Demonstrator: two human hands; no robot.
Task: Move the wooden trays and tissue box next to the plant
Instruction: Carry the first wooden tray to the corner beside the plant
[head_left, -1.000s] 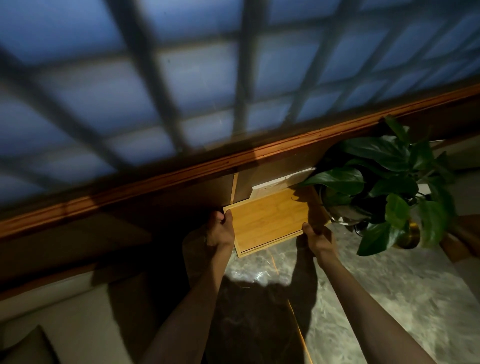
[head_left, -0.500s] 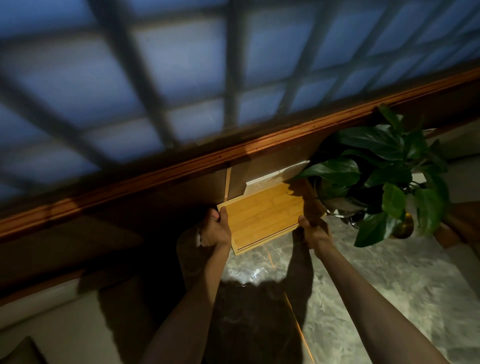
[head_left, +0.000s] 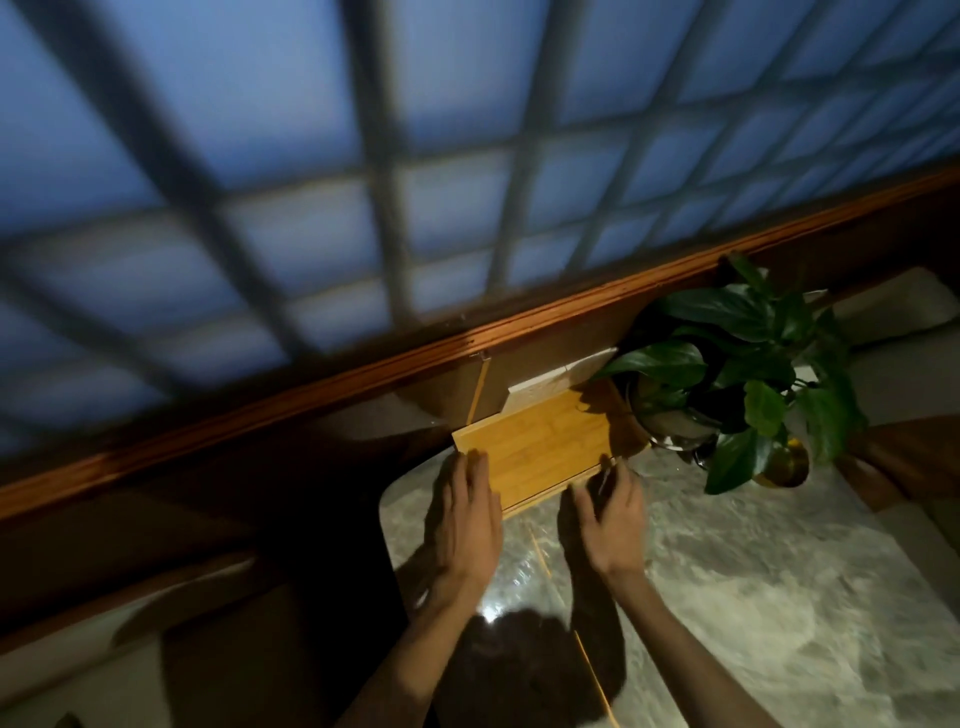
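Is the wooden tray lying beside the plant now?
Yes, the wooden tray lies flat on the marble table, its far corner under the plant leaves.

Dim and motion-blurred overall, with soft blue light through the barred window (head_left: 322, 171), a small glare on the marble surface (head_left: 779, 597), and deep shadows below both hands.

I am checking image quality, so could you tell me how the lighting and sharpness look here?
Head view: dim overall; window bars smeared by blur; a bright glare spot on the marble table; the wooden tray is well lit; both hands cast dark shadows.
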